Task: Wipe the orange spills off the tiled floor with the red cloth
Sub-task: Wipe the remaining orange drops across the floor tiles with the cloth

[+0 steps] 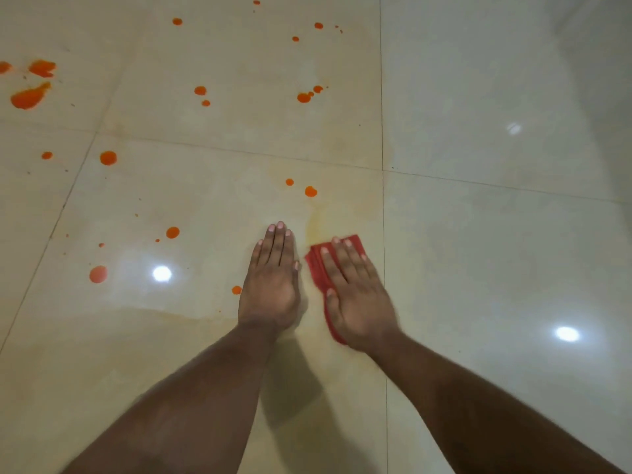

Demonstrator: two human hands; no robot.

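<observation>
There is one view, taken from the person's head, looking forward and steeply down at the floor [478, 234]. It is wide-angle (the tile joints bend toward the edges). Both forearms enter from the bottom edge and the left hand [270, 282] and right hand [355, 295] lie near the middle, close below the camera. The far tiles run to the top edge.

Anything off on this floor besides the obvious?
Orange spills dot the tiled floor, mostly left and ahead; the nearest drop sits beside the left hand. A faint yellowish smear streaks ahead of the red cloth under the right hand, looking like residue.
</observation>
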